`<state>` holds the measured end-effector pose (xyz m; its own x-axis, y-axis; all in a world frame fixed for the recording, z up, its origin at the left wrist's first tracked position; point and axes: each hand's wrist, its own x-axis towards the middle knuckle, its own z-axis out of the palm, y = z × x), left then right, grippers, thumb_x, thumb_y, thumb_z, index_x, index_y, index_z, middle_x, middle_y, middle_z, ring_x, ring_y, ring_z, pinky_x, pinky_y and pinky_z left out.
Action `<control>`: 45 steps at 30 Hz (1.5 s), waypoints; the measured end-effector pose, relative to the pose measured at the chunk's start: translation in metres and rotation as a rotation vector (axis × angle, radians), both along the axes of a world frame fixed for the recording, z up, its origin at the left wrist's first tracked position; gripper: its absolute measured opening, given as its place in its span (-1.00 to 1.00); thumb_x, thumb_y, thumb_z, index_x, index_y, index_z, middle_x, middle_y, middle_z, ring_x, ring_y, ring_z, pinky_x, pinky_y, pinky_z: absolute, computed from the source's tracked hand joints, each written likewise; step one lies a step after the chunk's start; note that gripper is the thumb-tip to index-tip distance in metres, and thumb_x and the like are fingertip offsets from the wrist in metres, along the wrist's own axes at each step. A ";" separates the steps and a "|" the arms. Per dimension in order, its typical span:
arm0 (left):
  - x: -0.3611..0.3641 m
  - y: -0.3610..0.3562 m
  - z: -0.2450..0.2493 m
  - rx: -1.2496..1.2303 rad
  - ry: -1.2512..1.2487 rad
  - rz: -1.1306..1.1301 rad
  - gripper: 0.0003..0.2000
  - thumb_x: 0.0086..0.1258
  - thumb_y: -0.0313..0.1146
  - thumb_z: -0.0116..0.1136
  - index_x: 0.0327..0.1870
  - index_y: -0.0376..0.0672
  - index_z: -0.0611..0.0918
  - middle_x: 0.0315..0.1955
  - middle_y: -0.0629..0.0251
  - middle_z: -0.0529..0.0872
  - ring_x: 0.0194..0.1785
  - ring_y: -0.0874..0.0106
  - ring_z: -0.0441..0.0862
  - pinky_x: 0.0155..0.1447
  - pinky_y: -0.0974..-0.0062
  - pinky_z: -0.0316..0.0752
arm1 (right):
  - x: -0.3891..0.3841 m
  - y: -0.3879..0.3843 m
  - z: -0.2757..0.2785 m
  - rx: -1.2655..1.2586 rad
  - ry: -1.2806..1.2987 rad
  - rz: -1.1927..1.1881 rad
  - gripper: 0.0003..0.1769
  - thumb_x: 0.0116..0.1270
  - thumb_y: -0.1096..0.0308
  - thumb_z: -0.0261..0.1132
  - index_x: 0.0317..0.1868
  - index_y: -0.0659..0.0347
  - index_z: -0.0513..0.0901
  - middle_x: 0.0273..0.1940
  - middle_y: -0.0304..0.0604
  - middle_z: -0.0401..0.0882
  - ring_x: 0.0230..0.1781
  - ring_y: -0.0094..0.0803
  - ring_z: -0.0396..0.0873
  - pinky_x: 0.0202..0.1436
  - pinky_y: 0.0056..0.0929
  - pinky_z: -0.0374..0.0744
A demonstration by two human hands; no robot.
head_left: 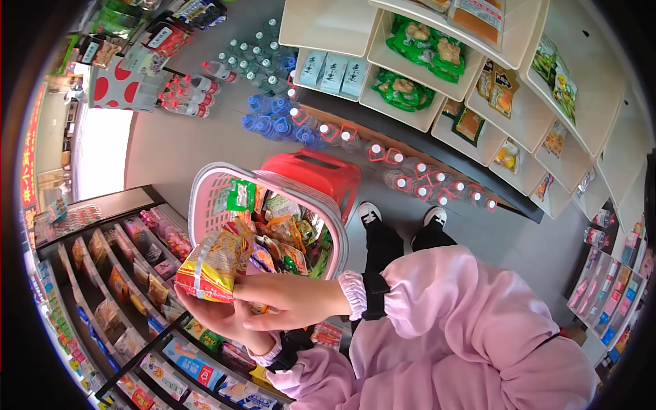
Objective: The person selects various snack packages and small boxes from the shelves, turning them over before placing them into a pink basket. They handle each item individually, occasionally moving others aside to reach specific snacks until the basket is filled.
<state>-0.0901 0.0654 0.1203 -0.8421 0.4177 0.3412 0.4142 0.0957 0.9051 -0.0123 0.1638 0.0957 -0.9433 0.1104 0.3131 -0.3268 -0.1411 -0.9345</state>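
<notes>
Snack packet [210, 268] | gripped together by left hand [222, 320] and right hand [292, 299] | near edge of pink basket [203, 217], already heaped with snacks | packet apparently not yet in

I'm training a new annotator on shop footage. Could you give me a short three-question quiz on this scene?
1. What do the left hand and the right hand hold between them?
A) a water bottle
B) a yellow and red snack packet
C) a green pouch

2. True or false: the pink basket is empty.

3. Fill in the blank: next to the pink basket is a second basket, coloured ____.

Key
1. B
2. False: it is filled with snack packets.
3. red
</notes>
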 end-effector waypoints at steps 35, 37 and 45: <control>0.001 0.172 0.104 0.344 0.161 -0.321 -0.52 0.22 -0.54 -0.08 0.21 -0.29 0.22 -0.06 -0.01 0.50 -0.04 0.26 0.52 0.04 0.31 0.47 | 0.046 0.127 -0.115 -1.615 0.223 -0.185 -0.44 0.34 0.04 -0.09 0.19 0.28 0.23 0.18 -0.02 0.28 0.20 -0.23 0.26 0.29 -0.25 0.19; -0.008 0.179 0.086 0.238 0.109 -0.313 -0.56 0.12 -0.66 -0.05 0.11 -0.40 0.32 -0.04 0.05 0.49 0.00 0.31 0.50 0.07 0.41 0.43 | 0.043 0.146 -0.112 -1.643 0.184 -0.212 -0.47 0.35 0.07 -0.09 0.18 0.28 0.25 0.17 -0.04 0.29 0.20 -0.25 0.26 0.29 -0.23 0.19; -0.062 0.216 0.015 0.007 0.055 -0.623 -0.51 -0.04 -0.70 0.16 0.02 -0.34 0.42 -0.01 0.19 0.46 0.07 0.41 0.42 0.16 0.46 0.31 | 0.015 0.189 -0.088 -1.631 0.095 -0.329 -0.36 0.28 -0.02 0.01 0.12 0.41 0.27 0.07 0.06 0.37 0.12 -0.18 0.33 0.26 -0.25 0.22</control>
